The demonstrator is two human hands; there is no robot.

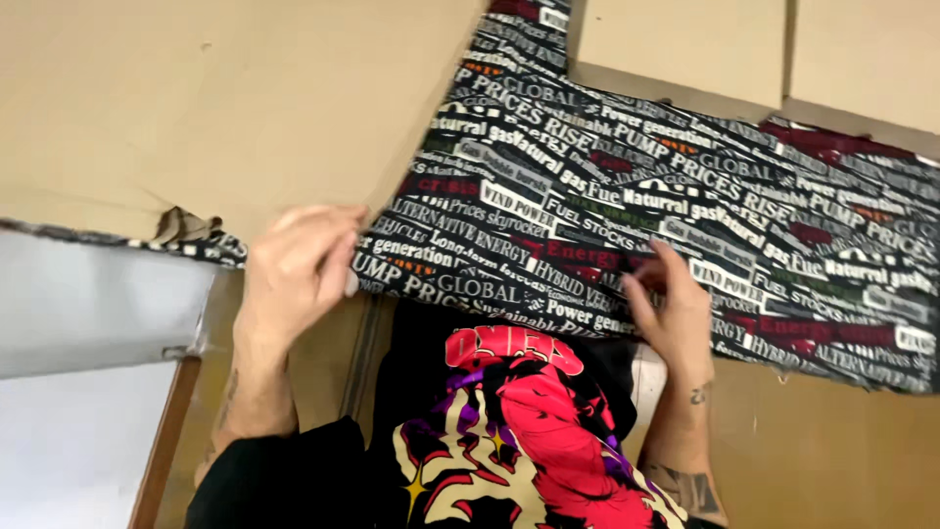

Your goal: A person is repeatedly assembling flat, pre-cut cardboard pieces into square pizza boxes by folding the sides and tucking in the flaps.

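Observation:
A black fabric (685, 196) printed all over with white, red and grey lettering lies spread across the brown work surface. A large sheet of brown cardboard (215, 98) covers its left part. My left hand (299, 269) rests at the cardboard's lower edge, fingers curled over it where it meets the fabric. My right hand (671, 304) presses on the fabric's near edge, fingers bent and pinching the cloth. Below, my black shirt with a pink and cream graphic (519, 431) fills the bottom centre.
Two more brown cardboard pieces (685, 39) lie at the top right, beyond the fabric. A grey-white panel (88, 304) and a wooden strip (162, 441) stand at the lower left. Bare brown surface (822, 451) shows at the lower right.

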